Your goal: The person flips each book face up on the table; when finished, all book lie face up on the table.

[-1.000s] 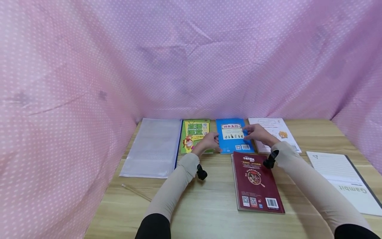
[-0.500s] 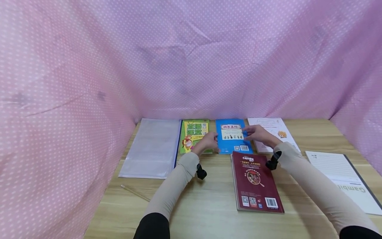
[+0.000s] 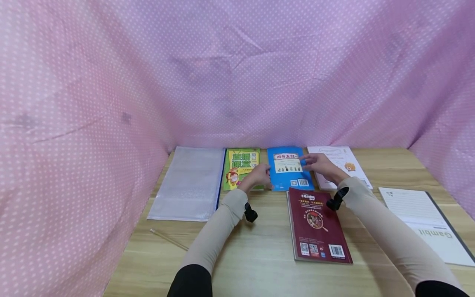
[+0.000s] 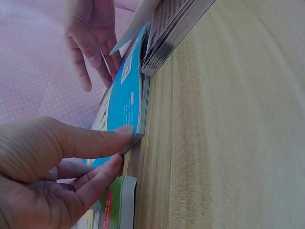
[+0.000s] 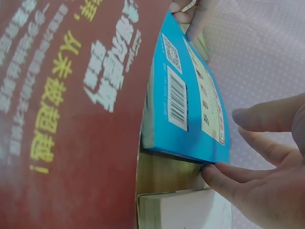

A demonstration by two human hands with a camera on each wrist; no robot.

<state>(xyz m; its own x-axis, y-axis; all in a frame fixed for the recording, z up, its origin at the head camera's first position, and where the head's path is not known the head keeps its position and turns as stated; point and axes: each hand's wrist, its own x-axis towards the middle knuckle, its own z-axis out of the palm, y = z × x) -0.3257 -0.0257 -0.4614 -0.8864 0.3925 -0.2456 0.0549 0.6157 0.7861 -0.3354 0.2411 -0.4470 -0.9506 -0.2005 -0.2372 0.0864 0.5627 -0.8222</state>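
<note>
The blue book lies flat at the far side of the table, cover up, with both hands at its sides. At its near left corner my left hand pinches the edge. The left wrist view shows the thumb on the cover and a finger against the side. Beyond the opposite edge is my right hand. Its lower fingertips touch the book's right side, while the thumb stands apart above the cover.
Left of the blue book lie a green book and a mesh zip pouch. A white book is to the right. Nearer are a maroon book, a notepad and a pencil. Pink dotted cloth hangs behind.
</note>
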